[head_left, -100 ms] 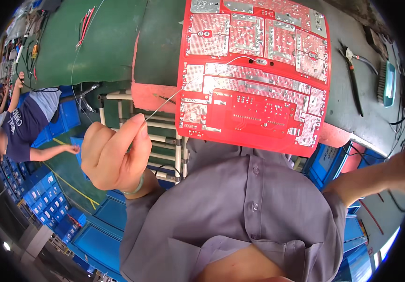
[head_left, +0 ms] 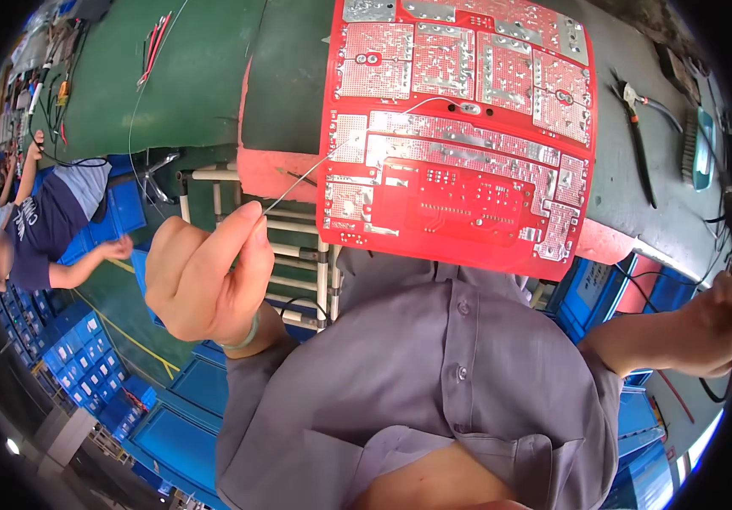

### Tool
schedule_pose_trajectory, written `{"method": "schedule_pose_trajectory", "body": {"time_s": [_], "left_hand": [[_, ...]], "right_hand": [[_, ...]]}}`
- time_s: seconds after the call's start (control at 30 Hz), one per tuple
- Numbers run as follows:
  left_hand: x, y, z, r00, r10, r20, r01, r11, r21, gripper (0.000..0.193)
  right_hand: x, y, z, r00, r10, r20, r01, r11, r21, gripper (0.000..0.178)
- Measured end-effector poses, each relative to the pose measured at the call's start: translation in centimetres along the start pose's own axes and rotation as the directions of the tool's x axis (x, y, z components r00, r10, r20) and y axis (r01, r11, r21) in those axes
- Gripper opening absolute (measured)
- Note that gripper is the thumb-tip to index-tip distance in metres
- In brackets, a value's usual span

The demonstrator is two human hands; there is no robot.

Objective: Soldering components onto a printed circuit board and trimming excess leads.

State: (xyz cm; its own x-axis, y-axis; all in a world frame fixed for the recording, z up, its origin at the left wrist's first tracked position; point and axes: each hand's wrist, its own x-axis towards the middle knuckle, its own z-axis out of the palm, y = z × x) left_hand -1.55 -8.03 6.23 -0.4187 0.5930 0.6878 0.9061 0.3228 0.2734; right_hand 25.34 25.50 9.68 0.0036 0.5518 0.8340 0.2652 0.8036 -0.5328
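Between the thumb and forefinger of my left hand [head_left: 209, 276], pinched closed, is a thin silvery solder wire [head_left: 305, 177]. Its free length reaches over the left edge of a red circuit board [head_left: 468, 242] and curves to a shiny oval pad there. Behind the hand, the wire trails up over the green bench. The board lies solder side up at the bench's near edge. Out at the far right rim, apart from the board, is my right hand [head_left: 717, 327]. The picture's dark border cuts off part of it, and whatever it may hold is hidden.
Right of the board lie cutting pliers [head_left: 635, 140] and a teal-backed brush [head_left: 702, 151], with cables near them. Red wires [head_left: 155, 49] rest on the green mat at upper left. A co-worker [head_left: 51, 217] is at far left, above blue bins [head_left: 85, 361].
My right hand has come lower and more into view at the right rim. My left hand and the wire stay almost still. The co-worker's hand has drawn back left and up.
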Motion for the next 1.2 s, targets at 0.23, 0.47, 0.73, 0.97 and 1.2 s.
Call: {"method": "schedule_pose_trajectory", "body": {"time_s": [0.23, 0.47, 0.73, 0.97, 1.2], "left_hand": [[-0.2, 0.0, 0.0, 0.999, 0.04, 0.001, -0.04, 0.998, -0.039, 0.028], [-0.5, -0.3, 0.0, 0.999, 0.038, 0.001, -0.037, 0.999, -0.04, 0.027], [-1.0, -0.2, 0.0, 0.999, 0.0, -0.046, -0.004, 0.998, -0.067, 0.026], [-1.3, -0.3, 0.4, 0.999, -0.028, -0.04, 0.025, 0.995, -0.092, 0.028], [-0.9, -0.2, 0.9, 0.959, -0.235, 0.156, 0.255, 0.959, -0.122, 0.021]], "right_hand": [[-5.4, -6.9, 1.5, 0.832, -0.087, 0.548, -0.252, 0.821, 0.513, 0.035], [-4.9, -7.4, 2.9, 0.616, -0.238, 0.751, -0.216, 0.866, 0.451, 0.04], [-5.3, -7.6, 3.0, 0.636, -0.231, 0.737, -0.199, 0.873, 0.446, 0.041], [-5.2, -7.4, 2.9, 0.637, -0.221, 0.738, -0.202, 0.876, 0.437, 0.04], [-5.6, -7.7, 3.5, 0.651, -0.223, 0.726, -0.236, 0.85, 0.472, 0.041]]}}
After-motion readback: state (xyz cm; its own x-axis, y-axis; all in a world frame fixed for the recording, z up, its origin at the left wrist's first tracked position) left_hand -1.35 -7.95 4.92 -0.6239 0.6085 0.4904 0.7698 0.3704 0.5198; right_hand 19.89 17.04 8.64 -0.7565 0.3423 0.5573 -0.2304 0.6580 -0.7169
